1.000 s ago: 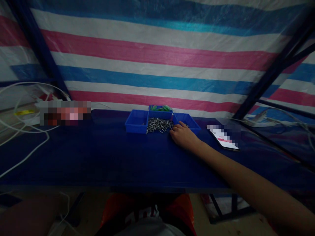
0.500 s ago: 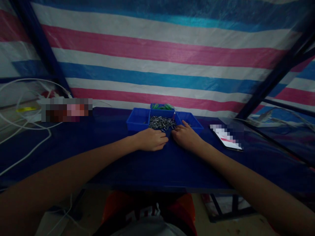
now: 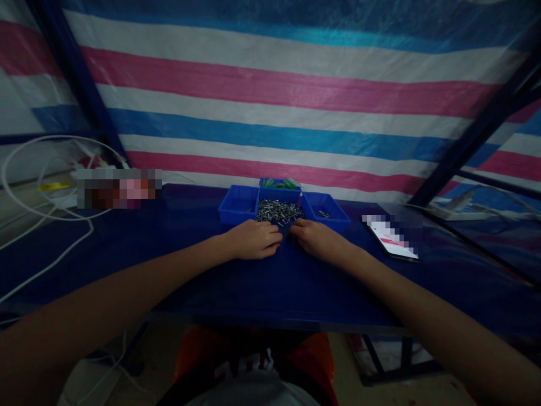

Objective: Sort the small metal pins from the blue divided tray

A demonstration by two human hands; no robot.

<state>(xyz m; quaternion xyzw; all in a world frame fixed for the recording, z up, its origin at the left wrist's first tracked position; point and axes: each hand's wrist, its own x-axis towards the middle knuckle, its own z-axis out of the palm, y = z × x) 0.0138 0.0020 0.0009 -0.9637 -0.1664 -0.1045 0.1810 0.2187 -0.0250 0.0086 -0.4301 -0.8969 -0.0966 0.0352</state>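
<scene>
A heap of small, thin silvery metal pieces [image 3: 279,211] lies among the blue bins, just beyond my hands; their exact kind is too small to tell. My left hand [image 3: 256,239] rests near the heap's front left, fingers curled together. Opposite it, my right hand [image 3: 316,238] is closed at the heap's front right, its thumb and forefinger drawn in. Whatever either hand holds, if anything, is hidden. The left blue bin [image 3: 239,204] stands beyond my left hand. Beyond my right hand, the right blue bin [image 3: 332,210] contains a few metal pieces [image 3: 322,213].
Behind the heap, a back blue bin [image 3: 270,192] holds green items [image 3: 286,184]. A phone [image 3: 391,239] with a lit screen lies right on the blue table [image 3: 262,293]. White cables [image 3: 54,259] loop at the left. A striped sheet [image 3: 296,101] hangs behind, between metal posts.
My right hand's forefinger, raised toward the right bin before, is now curled in, and the metal pieces there show more. My left hand has shifted slightly left. The view has turned slightly.
</scene>
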